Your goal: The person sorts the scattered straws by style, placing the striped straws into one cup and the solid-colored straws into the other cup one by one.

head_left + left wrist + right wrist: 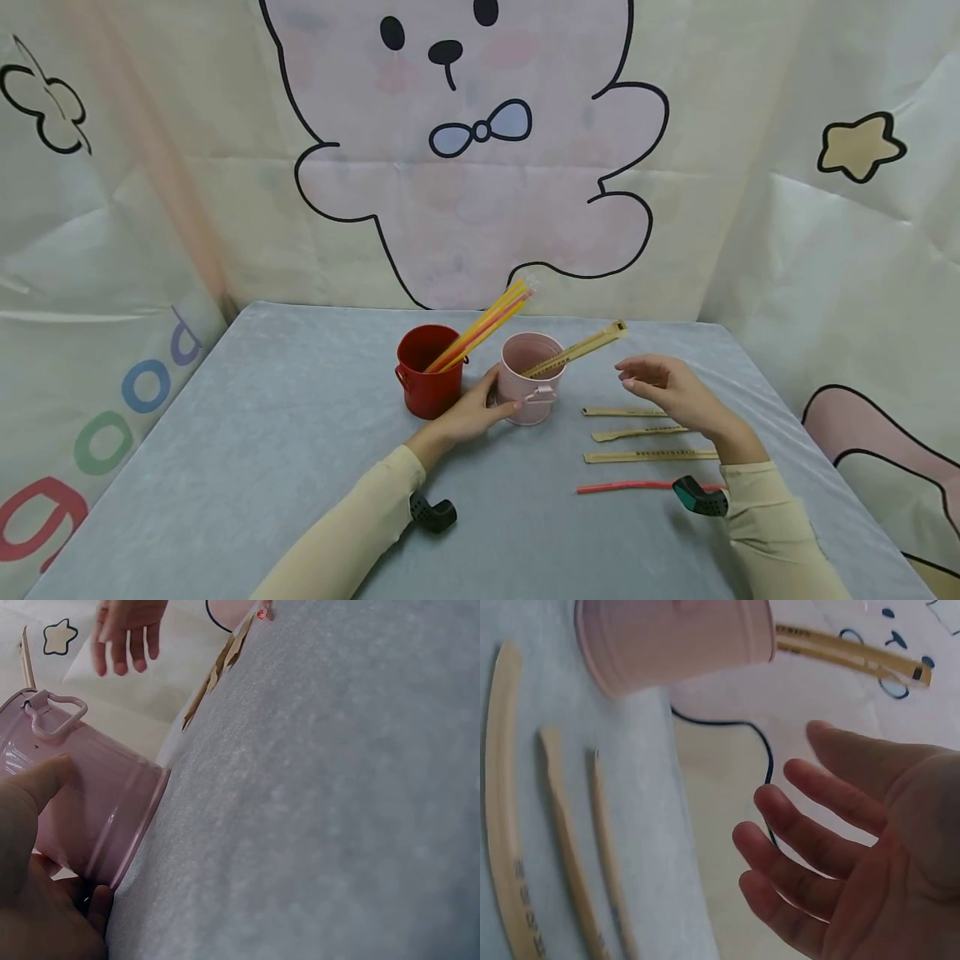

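My left hand (472,410) grips the side of a small pink metal bucket (529,404), its thumb on the front near the handle. Two thin, tan paper-wrapped sticks with dark print (585,348) lean out of the bucket to the right. In the right wrist view my right hand (855,832) has nothing in it, its fingers spread and slightly bent. It hovers right of the pink bucket, above several more paper-wrapped sticks (645,457) laid in a row. Closer to me than these lies a red straw (618,487), partly behind the right wrist device.
A red bucket (427,404) stands just left of the pink one, with yellow and orange-red straws (483,329) slanting out of it. Grey-blue cloth (247,467) covers the table. Behind it hangs a printed curtain (450,200), and more curtain flanks both sides.
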The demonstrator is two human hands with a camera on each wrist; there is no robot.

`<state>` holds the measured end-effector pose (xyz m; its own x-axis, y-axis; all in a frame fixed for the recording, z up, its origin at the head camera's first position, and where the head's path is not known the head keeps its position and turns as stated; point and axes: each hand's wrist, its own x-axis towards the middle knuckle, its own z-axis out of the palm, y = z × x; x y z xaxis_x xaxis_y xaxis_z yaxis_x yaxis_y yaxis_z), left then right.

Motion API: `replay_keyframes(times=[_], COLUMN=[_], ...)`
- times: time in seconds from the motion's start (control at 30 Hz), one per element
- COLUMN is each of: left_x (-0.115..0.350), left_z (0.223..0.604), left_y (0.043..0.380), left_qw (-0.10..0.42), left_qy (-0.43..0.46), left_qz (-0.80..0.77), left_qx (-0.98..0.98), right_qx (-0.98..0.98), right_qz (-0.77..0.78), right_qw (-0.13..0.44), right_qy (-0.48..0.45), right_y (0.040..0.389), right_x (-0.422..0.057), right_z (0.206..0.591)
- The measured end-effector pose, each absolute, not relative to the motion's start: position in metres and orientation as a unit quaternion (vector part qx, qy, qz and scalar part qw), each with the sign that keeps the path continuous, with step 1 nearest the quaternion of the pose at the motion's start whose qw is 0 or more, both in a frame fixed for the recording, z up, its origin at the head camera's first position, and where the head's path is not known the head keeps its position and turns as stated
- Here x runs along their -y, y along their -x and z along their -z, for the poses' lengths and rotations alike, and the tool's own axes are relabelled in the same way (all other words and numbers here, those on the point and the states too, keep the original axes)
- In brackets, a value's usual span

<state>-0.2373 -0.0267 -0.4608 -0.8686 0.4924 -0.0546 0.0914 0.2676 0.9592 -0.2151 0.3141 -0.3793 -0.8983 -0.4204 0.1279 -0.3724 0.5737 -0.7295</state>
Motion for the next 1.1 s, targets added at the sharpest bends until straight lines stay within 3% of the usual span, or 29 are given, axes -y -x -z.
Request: replay_keyframes(times=[0.57, 1.1], left_x=[0.027, 0.027], left_z=[0.462, 0.460], left_y=[0.239, 0.238], left_qw=[0.174, 0.174], left_qy=[-0.190, -0.184], left_qz=[-0.580, -0.572], left_qx=[-0.773, -0.780], right_qx=[-0.915, -0.922], right_qz=[0.305, 0.294], right_qw=[0.103, 0.126], right_qy=[0.242, 0.217], right_y=[0.232, 0.235], right_x=[-0.344, -0.353], right_z=[0.408, 0.415])
